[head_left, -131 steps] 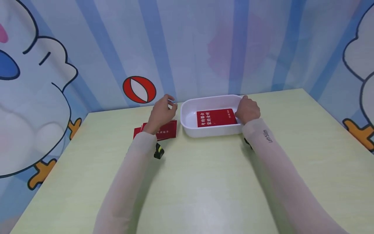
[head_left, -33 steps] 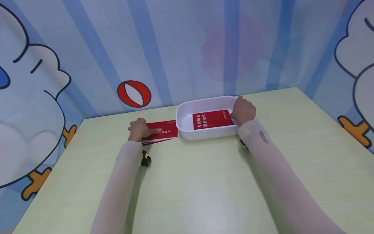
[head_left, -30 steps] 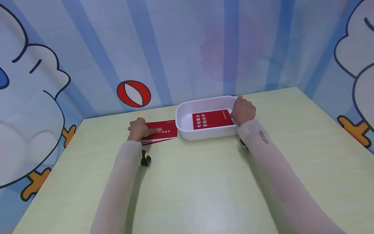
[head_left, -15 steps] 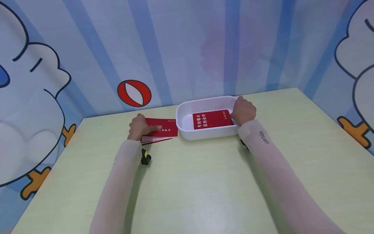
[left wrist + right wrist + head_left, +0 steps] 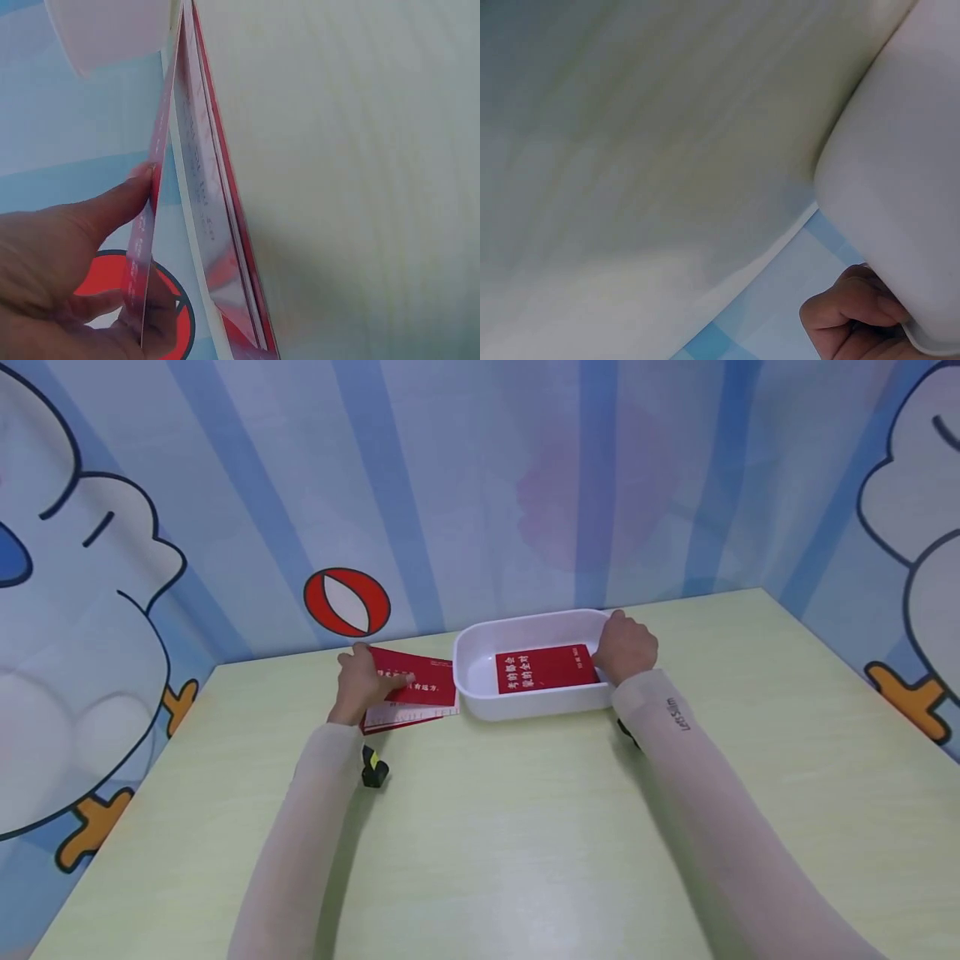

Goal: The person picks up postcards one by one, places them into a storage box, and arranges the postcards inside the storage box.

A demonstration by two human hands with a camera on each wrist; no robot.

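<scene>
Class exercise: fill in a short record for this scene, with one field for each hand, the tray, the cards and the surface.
left hand: pinches the top red card, lifting it off the pile
right hand: grips the tray's right end
tray: white, on the table, one red card lying flat inside
pile: red cards, on the table just left of the tray
table: pale green
</scene>
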